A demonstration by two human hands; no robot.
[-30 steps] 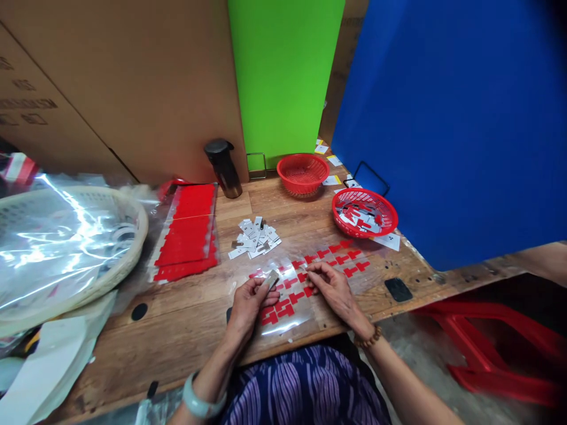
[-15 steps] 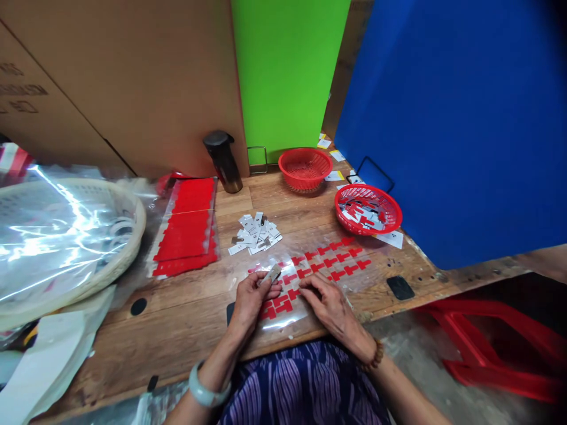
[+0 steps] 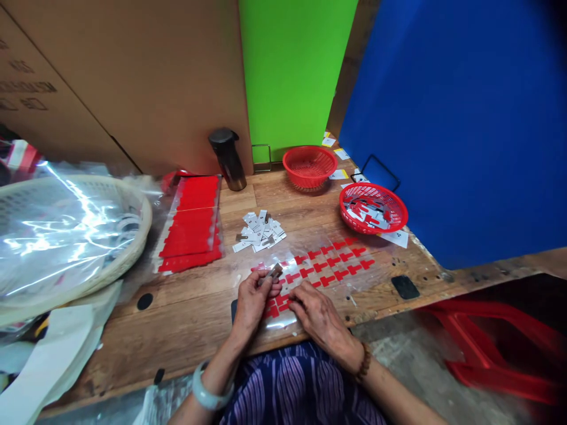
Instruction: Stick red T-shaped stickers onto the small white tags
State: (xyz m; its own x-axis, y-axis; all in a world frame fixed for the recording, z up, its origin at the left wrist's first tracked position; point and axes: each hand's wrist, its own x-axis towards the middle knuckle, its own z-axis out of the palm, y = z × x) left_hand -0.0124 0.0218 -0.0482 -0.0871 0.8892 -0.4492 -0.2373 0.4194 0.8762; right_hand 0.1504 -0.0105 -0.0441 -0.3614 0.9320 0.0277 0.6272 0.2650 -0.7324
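Head view, right hand (image 3: 319, 316) slid nearer, left hand (image 3: 252, 298) unmoved

Our left hand (image 3: 251, 298) sits with fingers curled and thumb pinched to the fingertips, wrist straight, forearm running back toward the body; our right hand (image 3: 319, 316) lies palm down just beside it, fingers bent with tips pressed low; both forearms angle inward.

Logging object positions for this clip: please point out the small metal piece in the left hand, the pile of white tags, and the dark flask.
small metal piece (image 3: 273, 273), head view, exposed end.
pile of white tags (image 3: 259, 231), head view, pile's middle.
dark flask (image 3: 230, 160), head view, its body.
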